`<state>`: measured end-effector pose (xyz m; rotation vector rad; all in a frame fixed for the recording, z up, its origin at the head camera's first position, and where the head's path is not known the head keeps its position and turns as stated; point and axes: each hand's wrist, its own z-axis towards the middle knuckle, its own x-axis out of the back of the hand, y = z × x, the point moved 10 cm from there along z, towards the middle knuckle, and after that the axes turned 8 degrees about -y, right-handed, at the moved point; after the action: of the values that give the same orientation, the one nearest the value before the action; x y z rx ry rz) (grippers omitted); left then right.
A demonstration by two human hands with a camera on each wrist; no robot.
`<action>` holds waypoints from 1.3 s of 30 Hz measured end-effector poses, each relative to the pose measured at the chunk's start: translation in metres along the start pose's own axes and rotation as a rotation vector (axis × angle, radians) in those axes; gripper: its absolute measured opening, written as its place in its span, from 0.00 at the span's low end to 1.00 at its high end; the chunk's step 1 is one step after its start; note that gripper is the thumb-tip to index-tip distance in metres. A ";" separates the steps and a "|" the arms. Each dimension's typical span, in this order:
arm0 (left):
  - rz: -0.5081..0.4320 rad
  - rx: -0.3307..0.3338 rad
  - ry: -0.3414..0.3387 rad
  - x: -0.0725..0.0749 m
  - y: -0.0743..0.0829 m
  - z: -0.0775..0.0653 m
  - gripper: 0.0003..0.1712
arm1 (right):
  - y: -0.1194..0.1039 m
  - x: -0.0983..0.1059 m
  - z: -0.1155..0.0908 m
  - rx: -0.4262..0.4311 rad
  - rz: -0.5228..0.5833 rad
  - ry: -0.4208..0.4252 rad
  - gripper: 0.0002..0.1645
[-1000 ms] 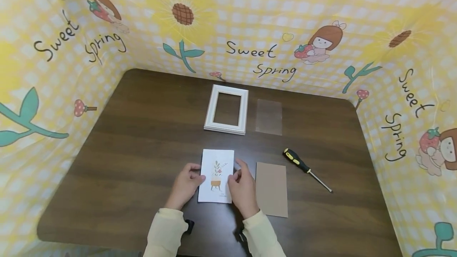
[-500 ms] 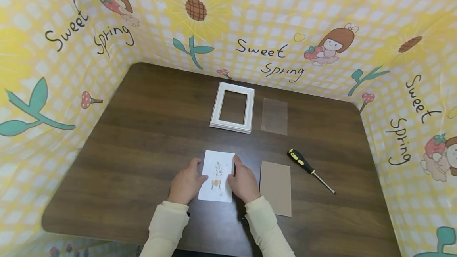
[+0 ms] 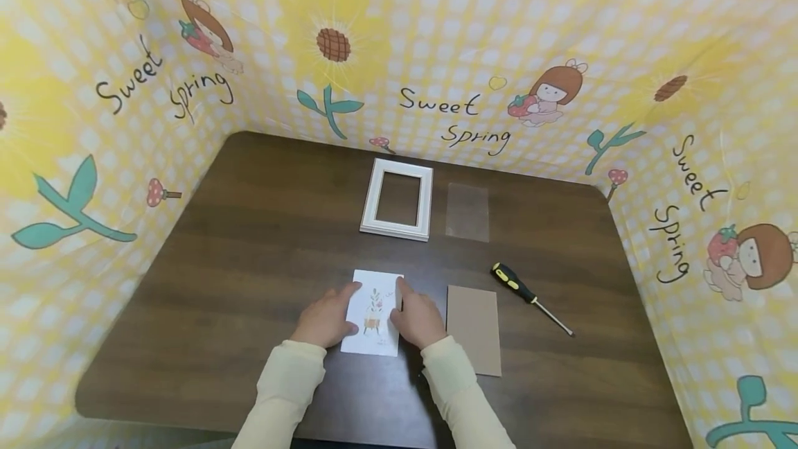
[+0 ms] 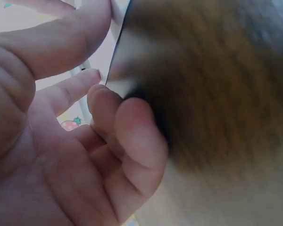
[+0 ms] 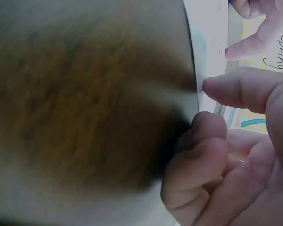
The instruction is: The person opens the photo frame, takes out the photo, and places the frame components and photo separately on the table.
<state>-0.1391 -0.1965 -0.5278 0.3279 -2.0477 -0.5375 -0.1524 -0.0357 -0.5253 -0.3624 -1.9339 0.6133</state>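
A white card (image 3: 374,317) printed with a potted plant lies flat at the front middle of the dark wooden table (image 3: 187,283). My left hand (image 3: 324,317) is at its left edge, thumb and index fingertips touching it. Opposite it, my right hand (image 3: 419,317) has thumb and index finger along the right edge. In the left wrist view the remaining fingers (image 4: 139,136) bend down close to the wood. The right wrist view has the thumb tip right at the border of the card (image 5: 208,47), with other fingers folded below.
Behind the card lies a white picture frame (image 3: 373,199), with a clear sheet (image 3: 467,212) to its right. A brown backing board (image 3: 474,330) sits beside my right hand. Farther right is a black and yellow screwdriver (image 3: 516,284). Patterned yellow cloth (image 3: 436,33) surrounds the table's far sides.
The card, earlier held between thumbs and fingers, is down flat on the table. Both hands have turned palm-down, with fingertips spread along its edges. The head view has shifted slightly.
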 end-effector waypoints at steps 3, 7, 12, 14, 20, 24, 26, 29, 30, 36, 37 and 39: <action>-0.015 -0.011 -0.010 0.000 -0.005 0.009 0.45 | 0.004 -0.003 0.009 -0.007 0.007 0.003 0.41; -0.060 -0.012 -0.013 0.003 -0.017 0.016 0.45 | 0.004 -0.003 0.017 0.028 0.035 0.011 0.44; -0.133 -0.026 -0.006 0.013 -0.038 0.021 0.47 | 0.009 0.027 0.015 0.072 0.129 0.113 0.37; -0.168 -0.032 0.001 0.019 -0.045 0.022 0.46 | 0.017 0.045 0.012 0.082 0.125 0.189 0.30; -0.281 0.023 0.041 0.039 -0.067 0.018 0.41 | 0.062 0.106 0.005 -0.013 -0.029 0.413 0.22; -0.303 0.050 0.101 0.054 -0.073 0.015 0.40 | 0.102 0.130 0.004 -0.144 -0.152 0.442 0.25; -0.308 0.062 0.122 0.061 -0.073 0.014 0.39 | 0.119 0.132 0.009 -0.186 -0.207 0.372 0.22; -0.310 0.075 0.139 0.067 -0.070 0.013 0.39 | 0.138 0.134 0.015 -0.196 -0.218 0.266 0.12; -0.307 0.079 0.143 0.069 -0.068 0.014 0.39 | 0.143 0.137 0.016 -0.200 -0.204 0.250 0.09; -0.245 0.043 0.188 0.084 -0.050 0.024 0.36 | 0.174 0.162 0.007 -0.320 -0.064 0.332 0.14; -0.221 0.026 0.203 0.088 -0.045 0.026 0.35 | 0.178 0.163 0.006 -0.339 -0.050 0.337 0.15; -0.162 -0.023 0.240 0.098 -0.034 0.032 0.33 | 0.182 0.165 0.004 -0.364 -0.034 0.331 0.16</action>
<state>-0.2158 -0.2608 -0.4859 0.5226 -1.7915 -0.5900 -0.2298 0.1966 -0.5064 -0.6175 -1.7210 0.1593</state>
